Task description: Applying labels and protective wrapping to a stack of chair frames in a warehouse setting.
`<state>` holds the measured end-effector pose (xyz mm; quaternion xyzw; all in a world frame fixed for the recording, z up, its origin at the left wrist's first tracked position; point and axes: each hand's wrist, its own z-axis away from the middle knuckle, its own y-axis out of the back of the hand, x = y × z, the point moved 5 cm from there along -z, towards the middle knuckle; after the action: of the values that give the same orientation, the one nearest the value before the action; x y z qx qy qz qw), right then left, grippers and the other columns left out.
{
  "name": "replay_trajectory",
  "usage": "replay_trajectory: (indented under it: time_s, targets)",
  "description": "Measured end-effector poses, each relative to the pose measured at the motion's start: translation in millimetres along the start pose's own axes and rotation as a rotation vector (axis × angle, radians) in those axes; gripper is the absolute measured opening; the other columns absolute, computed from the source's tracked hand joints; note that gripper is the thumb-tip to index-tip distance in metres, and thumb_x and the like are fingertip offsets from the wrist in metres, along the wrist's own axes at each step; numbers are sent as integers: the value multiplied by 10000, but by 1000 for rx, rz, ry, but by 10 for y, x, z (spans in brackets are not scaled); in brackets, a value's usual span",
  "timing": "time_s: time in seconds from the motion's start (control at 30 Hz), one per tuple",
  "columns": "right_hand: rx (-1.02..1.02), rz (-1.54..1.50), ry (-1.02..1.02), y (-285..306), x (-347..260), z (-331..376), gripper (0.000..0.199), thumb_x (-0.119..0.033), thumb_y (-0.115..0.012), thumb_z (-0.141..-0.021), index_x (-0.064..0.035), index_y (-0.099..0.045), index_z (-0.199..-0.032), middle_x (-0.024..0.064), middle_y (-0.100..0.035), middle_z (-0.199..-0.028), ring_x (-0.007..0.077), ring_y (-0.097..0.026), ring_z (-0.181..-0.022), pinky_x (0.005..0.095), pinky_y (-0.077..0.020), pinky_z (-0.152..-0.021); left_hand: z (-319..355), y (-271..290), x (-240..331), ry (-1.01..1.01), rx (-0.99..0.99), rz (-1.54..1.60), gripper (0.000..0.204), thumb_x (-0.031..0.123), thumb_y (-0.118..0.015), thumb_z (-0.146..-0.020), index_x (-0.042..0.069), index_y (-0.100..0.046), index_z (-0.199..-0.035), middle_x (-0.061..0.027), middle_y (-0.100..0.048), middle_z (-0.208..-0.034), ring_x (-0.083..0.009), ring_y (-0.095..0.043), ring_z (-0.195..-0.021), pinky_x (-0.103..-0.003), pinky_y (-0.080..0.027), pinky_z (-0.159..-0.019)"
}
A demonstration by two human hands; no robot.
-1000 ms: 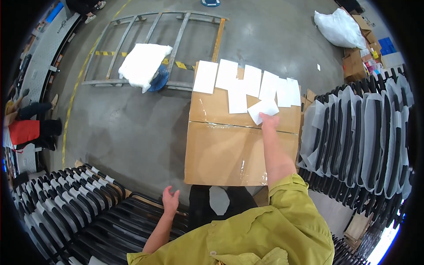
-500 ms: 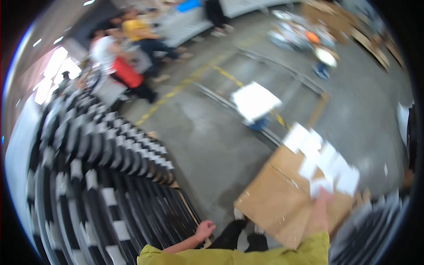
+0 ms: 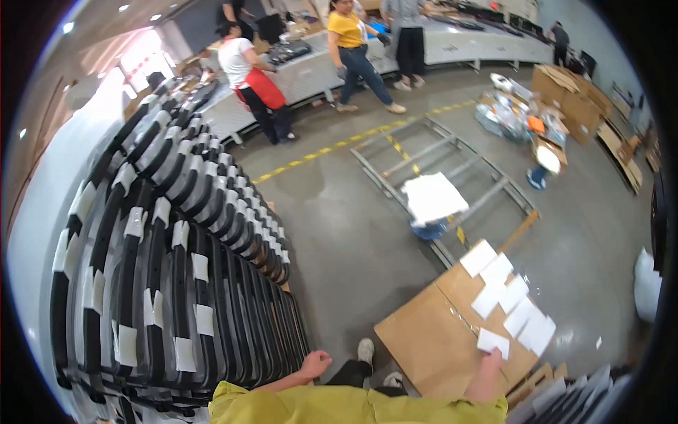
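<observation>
My right hand [image 3: 492, 359] is closed on the near edge of a small white foam sheet [image 3: 493, 343], just above a brown cardboard box top [image 3: 424, 332]. Several more white foam sheets [image 3: 486, 300] lie spread over the far right part of the cardboard, some overlapping. Low at the left of the cardboard, my left hand [image 3: 316, 364] hangs with its fingers curled in, and nothing shows in it. Close by that hand stands a dense row of black curved frames [image 3: 205, 311] with white foam pieces wrapped on their bars.
A metal floor frame [image 3: 459, 169] lies ahead, with a white-topped stool [image 3: 433, 198] beside it. Bagged items [image 3: 505, 116] and cardboard boxes [image 3: 568, 99] sit at the far right. Several people stand along a long conveyor [image 3: 452, 49]. More frames [image 3: 579, 403] stack at lower right.
My right hand has drawn back toward me with the white foam sheet, away from the other sheets. My left hand stays low, slightly further left. The view has turned and become sharper.
</observation>
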<state>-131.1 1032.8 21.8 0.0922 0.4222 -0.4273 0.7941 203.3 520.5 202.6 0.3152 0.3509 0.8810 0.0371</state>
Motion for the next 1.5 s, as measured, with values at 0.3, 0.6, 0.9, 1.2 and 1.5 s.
replay_trajectory:
  time_s: [0.3, 0.6, 0.9, 1.2, 1.5]
  targets:
    - [-409, 148, -87, -1080, -252, 2416, 188, -69, -546, -766, -61, -507, -949, 25, -565, -850, 113, -534, -697, 228, -421, -564, -553, 271, 1056, -201, -115, 265, 301, 191, -618, -731, 33, -542, -975, -63, -585, -867, -147, -544, -780, -277, -446, -671]
    - [-1012, 187, -4, -3202, 59, 4813, 181, -59, -636, -712, -29, -565, -876, 23, -582, -780, 91, -526, -679, 208, -420, -602, -618, 1252, 2550, -315, -496, 1022, 353, 161, -591, -772, 46, -437, -1069, -67, -488, -1083, -152, -503, -927, -298, -450, -731]
    - [-1236, 589, -218, -3707, 793, 4952, 215, -136, -582, -767, -27, -514, -939, 59, -598, -816, 128, -573, -714, 213, -435, -624, -1113, 2362, 1700, -225, 84, 1154, 237, 140, -587, -775, 57, -511, -984, -28, -565, -930, -119, -542, -790, -246, -447, -587]
    - [-838, 832, -347, -4905, 1735, 3447, 150, -154, -635, -716, -45, -553, -781, 43, -566, -658, 126, -540, -546, 229, -444, -493, -1654, 2743, 1030, 10, 294, 1141, 229, 141, -551, -799, 49, -497, -1002, -27, -566, -912, -113, -545, -735, -222, -435, -542]
    - [5, 816, -28, -5204, 2282, 49, 679, -293, -742, -564, 126, -471, -1023, 174, -524, -1035, 260, -533, -877, 324, -437, -732, -2994, 2491, 952, 389, 162, 634, 227, 107, -609, -738, 1, -539, -927, -52, -579, -840, -146, -559, -723, -266, -473, -547]
